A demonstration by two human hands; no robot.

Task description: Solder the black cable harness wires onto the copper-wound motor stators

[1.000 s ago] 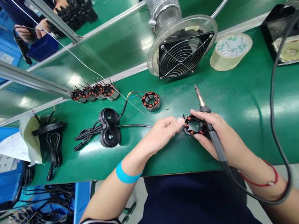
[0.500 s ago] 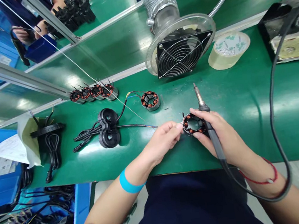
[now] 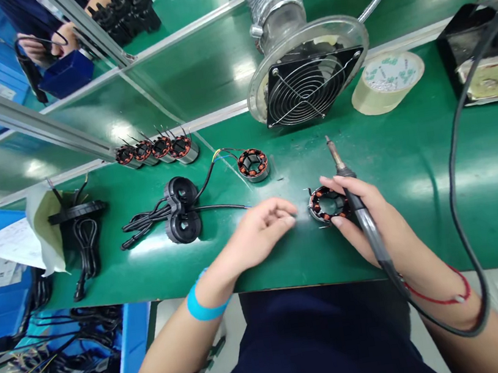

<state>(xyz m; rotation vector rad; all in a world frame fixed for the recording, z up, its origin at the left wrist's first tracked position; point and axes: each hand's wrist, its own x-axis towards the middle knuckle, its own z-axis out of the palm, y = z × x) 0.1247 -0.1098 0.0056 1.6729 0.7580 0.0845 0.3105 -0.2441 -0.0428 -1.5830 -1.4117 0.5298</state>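
Observation:
My right hand (image 3: pixel 373 212) grips a soldering iron (image 3: pixel 365 219), its tip pointing away from me. Thumb and fingertips of that same hand also hold a copper-wound motor stator (image 3: pixel 318 209) near the bench top. My left hand (image 3: pixel 267 230) is just left of this stator, not touching it, with fingers loosely bent and apart and nothing visible in them. A black cable (image 3: pixel 221 207) runs from a black double-ring plastic housing (image 3: pixel 181 210) towards my left hand, which hides its end. Behind lies a second stator (image 3: pixel 253 166) with coloured wires attached.
Several stators (image 3: pixel 183 150) line the back edge. A fume-extractor fan (image 3: pixel 310 94) hangs above the bench, beside a tape roll (image 3: pixel 387 83) and a soldering stand with sponge (image 3: pixel 493 78). The iron's cord (image 3: pixel 455 182) loops at right. A blue bin of cables (image 3: pixel 135 350) stands lower left.
My left hand has let go at the stator's left side and drawn back to the left. My right hand, with stator and iron, has shifted slightly right in view.

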